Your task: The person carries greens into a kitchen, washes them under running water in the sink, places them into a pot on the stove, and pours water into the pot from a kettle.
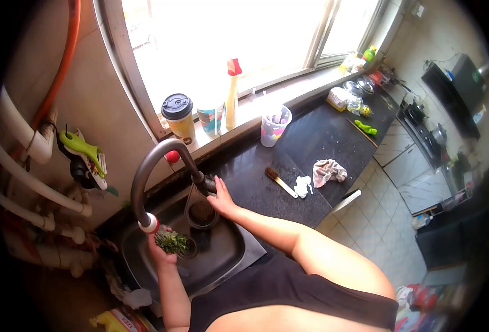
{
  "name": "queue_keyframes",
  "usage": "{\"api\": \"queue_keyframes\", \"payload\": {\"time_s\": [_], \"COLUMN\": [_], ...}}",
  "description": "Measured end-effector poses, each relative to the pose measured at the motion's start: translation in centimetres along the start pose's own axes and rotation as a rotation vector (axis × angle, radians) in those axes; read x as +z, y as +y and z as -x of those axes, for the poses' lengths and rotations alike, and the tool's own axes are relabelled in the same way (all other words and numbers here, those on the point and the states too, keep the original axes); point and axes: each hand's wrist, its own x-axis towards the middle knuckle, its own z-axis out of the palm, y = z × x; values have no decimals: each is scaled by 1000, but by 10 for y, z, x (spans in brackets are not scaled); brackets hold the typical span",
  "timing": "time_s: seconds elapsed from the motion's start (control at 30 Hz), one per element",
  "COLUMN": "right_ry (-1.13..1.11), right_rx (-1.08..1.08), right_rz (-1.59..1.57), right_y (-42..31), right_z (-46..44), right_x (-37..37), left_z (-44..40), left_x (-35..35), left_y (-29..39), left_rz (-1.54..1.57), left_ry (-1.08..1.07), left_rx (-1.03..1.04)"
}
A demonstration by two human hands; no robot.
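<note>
Black cloth top (pixel 266 293): it covers your body at the bottom middle of the frame.
Left hand (pixel 160 249): yours is at lower left, with fingers curled around a loose bunch of small green leaves (pixel 173 242); part of the fingers is hidden.
Leaf bunch place: it is above the dark grey metal sink (pixel 228 252), just below the white and red nozzle (pixel 149 223) of the curved dark grey metal tap (pixel 139 185).
Right hand (pixel 222 199): near the middle of the frame, your fingers are stretched out and rest against the tap's lower end; they do not close around it.
Strainer: a dark basket with small holes (pixel 202 212) is just below this hand, at the sink's back edge.
Black counter (pixel 239 174): in the centre, a brush with brown bristles and pale handle (pixel 281 183) lies just beside a white crumpled tissue (pixel 303 187); to their right is a crumpled, stained pale cloth (pixel 329 172).
Behind these: a clear plastic cup with coloured pattern (pixel 275 127) stands upright at upper middle.
Window sill: a yellow cup with black lid (pixel 178 117) and a pale bottle with red cap (pixel 232 97) stand there, upper left of centre.
</note>
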Motion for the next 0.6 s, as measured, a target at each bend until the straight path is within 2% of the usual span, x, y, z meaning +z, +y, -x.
{"api": "queue_keyframes", "payload": {"time_s": [0.07,0.13,0.2,0.27,0.3,0.33,0.43,0.47,0.5,0.53,0.6], "right_ry": [141,152,-182,-290,-311,-330,-456,-353,-382,-418,-467], "right_rx": [-50,155,202,19,-56,-130,-125,-198,-214,-224,-45], "right_rz": [-75,-166,-211,-120,-313,-508,-464,-514,-489,-462,-754], "right_y": [5,-8,21,-20,-51,-74,-96,-103,-100,-96,-81], "right_z": [11,44,65,84,85,80,70,78,81,88,70], "right_x": [7,20,67,86,88,91,108,122,125,125,143], "left_z": [-4,-7,-6,-3,-12,-11,-44,-49,-53,-47,-3], "left_x": [-1,-5,-1,2,-21,-19,-67,-71,-75,-81,-21], "left_y": [-1,-3,-5,-8,-17,-27,-23,-15,-12,-17,-24], "left_rz": [-10,-33,-92,-134,-177,-200,-131,-110,-82,-201,-442], "left_ry": [-6,-1,0,20,-111,-97,-149,-167,-183,-117,30], "left_rx": [7,19,57,88,123,210,319,355,392,410,449]}}
